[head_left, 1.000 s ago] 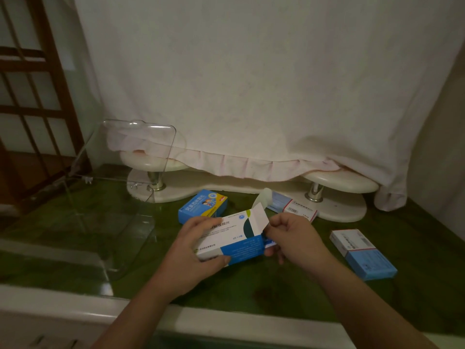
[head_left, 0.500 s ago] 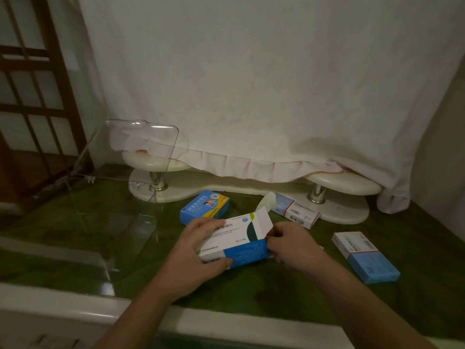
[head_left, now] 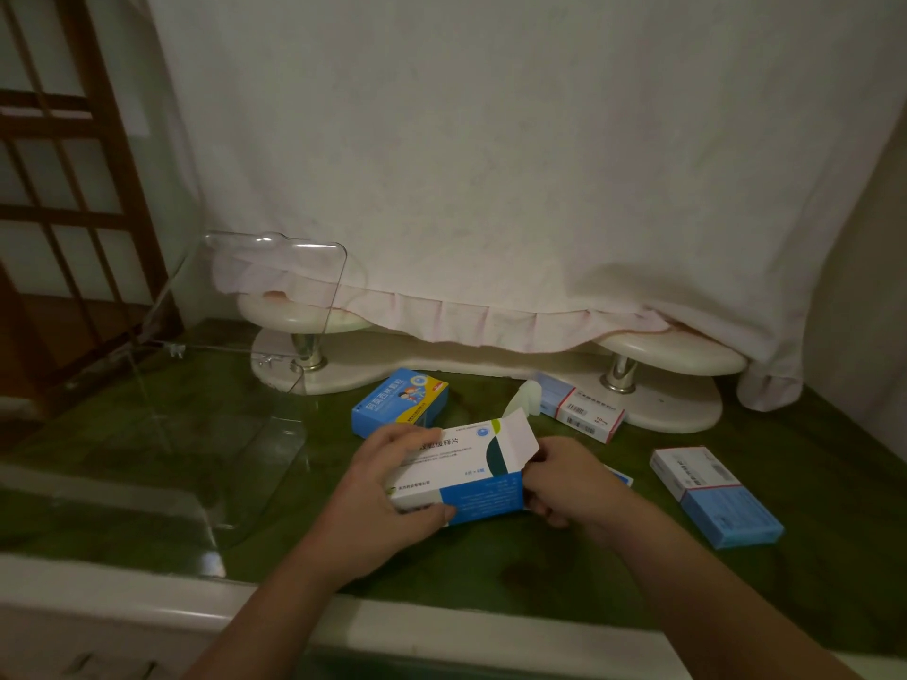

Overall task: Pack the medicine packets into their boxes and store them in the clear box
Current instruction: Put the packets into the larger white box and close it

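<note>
My left hand [head_left: 387,488] grips a white and blue medicine box [head_left: 471,466] by its left end, just above the green tabletop. The box's right end flap stands open. My right hand [head_left: 564,478] is at that open end with its fingers curled there; what they hold is hidden. A blue and yellow box [head_left: 400,400] lies behind the held one. A white box with a red stripe [head_left: 581,412] lies at the back right with its end open. A light blue and white box [head_left: 716,495] lies at the right. The clear box [head_left: 211,385] stands at the left, lid raised.
A white two-tier stand [head_left: 491,365] runs along the back under a hanging white cloth [head_left: 491,188]. A wooden lattice [head_left: 64,188] is at the far left. The white front edge [head_left: 147,596] of the table is near me. A small white and blue item [head_left: 621,476] peeks out behind my right hand.
My right hand has moved closer to the box's open right end, and the blue strip seen at that opening a second ago is no longer visible. The box has hardly shifted.
</note>
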The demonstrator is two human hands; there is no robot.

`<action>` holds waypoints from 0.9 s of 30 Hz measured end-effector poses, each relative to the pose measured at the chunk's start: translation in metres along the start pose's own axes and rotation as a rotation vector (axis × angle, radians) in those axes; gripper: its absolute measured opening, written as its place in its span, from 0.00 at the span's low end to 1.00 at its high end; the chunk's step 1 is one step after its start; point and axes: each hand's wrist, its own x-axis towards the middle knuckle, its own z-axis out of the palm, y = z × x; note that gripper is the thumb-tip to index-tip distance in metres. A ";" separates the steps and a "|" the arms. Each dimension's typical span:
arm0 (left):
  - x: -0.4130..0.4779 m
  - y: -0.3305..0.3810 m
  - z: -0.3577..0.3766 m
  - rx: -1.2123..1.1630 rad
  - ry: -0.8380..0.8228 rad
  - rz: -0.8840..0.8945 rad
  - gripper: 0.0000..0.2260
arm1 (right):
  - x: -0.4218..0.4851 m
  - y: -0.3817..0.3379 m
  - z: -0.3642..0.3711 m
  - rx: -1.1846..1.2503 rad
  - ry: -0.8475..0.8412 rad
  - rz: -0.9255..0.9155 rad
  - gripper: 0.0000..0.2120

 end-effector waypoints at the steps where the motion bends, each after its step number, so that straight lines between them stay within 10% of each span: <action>1: 0.000 0.000 0.000 0.004 -0.005 0.000 0.30 | 0.002 0.002 0.000 0.007 -0.006 0.004 0.15; 20: -0.001 -0.001 0.001 0.043 -0.019 0.000 0.32 | -0.002 0.028 0.005 0.105 -0.009 -0.093 0.05; 27: -0.001 -0.003 0.002 0.020 -0.012 -0.006 0.32 | -0.022 0.062 0.003 0.303 0.549 -0.276 0.03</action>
